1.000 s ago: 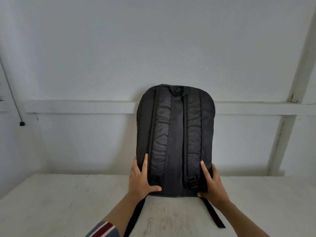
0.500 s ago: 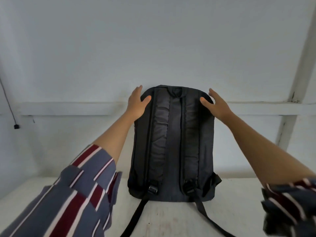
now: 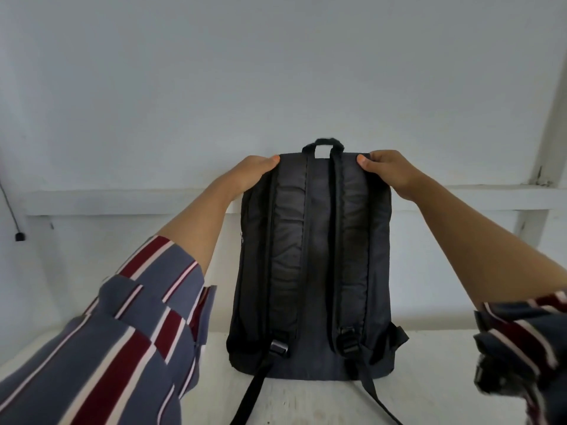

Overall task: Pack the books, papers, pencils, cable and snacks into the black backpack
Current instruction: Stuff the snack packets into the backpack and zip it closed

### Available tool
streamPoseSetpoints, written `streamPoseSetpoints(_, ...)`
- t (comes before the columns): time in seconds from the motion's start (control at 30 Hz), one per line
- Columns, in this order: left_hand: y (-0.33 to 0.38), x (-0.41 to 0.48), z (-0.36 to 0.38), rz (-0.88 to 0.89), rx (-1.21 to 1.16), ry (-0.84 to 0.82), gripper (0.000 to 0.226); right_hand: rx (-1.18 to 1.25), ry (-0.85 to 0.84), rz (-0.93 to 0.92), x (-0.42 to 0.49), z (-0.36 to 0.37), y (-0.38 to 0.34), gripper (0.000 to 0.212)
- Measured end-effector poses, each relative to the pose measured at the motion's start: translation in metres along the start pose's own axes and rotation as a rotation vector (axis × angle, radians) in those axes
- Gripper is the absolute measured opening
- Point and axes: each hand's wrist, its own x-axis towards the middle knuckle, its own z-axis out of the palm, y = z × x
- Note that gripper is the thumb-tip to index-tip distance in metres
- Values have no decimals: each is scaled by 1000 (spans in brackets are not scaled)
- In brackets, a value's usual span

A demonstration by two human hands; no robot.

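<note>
Backpack (image 3: 313,271) upright at frame centre on the white table (image 3: 306,403), straps facing camera. Left hand (image 3: 251,174) and right hand (image 3: 388,170) pinch its top corners, thumbs in front; fingers hidden behind.

White table (image 3: 92,348) bears the upright black backpack (image 3: 316,271), seemingly scuffed.

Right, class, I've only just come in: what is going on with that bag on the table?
A person stands a black backpack upright on a white table, strap side facing them, against the wall. The left hand grips its top left corner and the right hand grips its top right corner. No books, papers, pencils, cable or snacks are in view.
</note>
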Motion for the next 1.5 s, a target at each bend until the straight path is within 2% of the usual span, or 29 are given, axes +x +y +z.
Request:
streamPoseSetpoints(0.1, 0, 5, 10, 2, -105, 109, 43, 85, 73, 12, 2, 10, 3, 35)
streamPoseSetpoints(0.17, -3, 10, 16, -18, -157, 223, 42, 21, 136, 26, 5, 18, 7, 28)
streamPoseSetpoints(0.2, -4, 11, 18, -58, -174, 265, 48, -45, 155, 45, 5, 21, 10, 33)
streamPoseSetpoints(0.27, -7, 13, 21, -153, -104, 395, 58, -173, 201, 58, 2, 25, 16, 45)
streamPoseSetpoints(0.33, -9, 5, 28, -166, 77, 630, 55, -239, 303, -17, -11, 28, 23, 50)
streamPoseSetpoints(0.4, -18, -14, 40, 11, 265, 847, 49, -292, 420, -161, -32, 32, 31, 52)
streamPoseSetpoints(0.43, -25, -24, 47, 156, 375, 888, 49, -335, 451, -228, -43, 35, 35, 53)
streamPoseSetpoints(0.5, -45, -38, 62, 396, 607, 790, 54, -478, 416, -302, -56, 44, 46, 55)
streamPoseSetpoints(0.53, -51, -41, 65, 428, 705, 665, 59, -558, 361, -286, -58, 48, 51, 55)
streamPoseSetpoints(0.6, -58, -40, 69, 341, 833, 448, 66, -708, 259, -197, -54, 55, 57, 56)
streamPoseSetpoints(0.7, -55, -33, 66, 255, 831, 319, 67, -806, 185, -100, -47, 54, 55, 56)
streamPoseSetpoints(0.8, -50, -34, 57, 294, 718, 274, 68, -765, 142, -115, -51, 48, 51, 60)
streamPoseSetpoints(0.9, -53, -43, 45, 397, 649, 259, 68, -733, 144, -280, -66, 41, 53, 65)
streamPoseSetpoints(1.0, -63, -53, 36, 445, 695, 176, 71, -837, 19, -431, -77, 31, 61, 71)
streamPoseSetpoints(1.1, -67, -56, 35, 393, 735, 64, 76, -961, -102, -391, -74, 27, 67, 74)
streamPoseSetpoints(1.23, -63, -56, 35, 374, 703, 44, 75, -987, -151, -342, -68, 26, 66, 75)
streamPoseSetpoints(1.3, -66, -60, 33, 405, 660, 81, 70, -899, -118, -386, -73, 23, 65, 74)
streamPoseSetpoints(1.4, -78, -72, 29, 431, 549, 220, 64, -661, 56, -486, -87, 17, 71, 69)
streamPoseSetpoints(1.47, -86, -83, 31, 331, 413, 238, 65, -535, 121, -399, -100, 16, 80, 75)
streamPoseSetpoints(1.5, -91, -89, 34, 261, 347, 196, 67, -492, 116, -323, -109, 17, 85, 79)
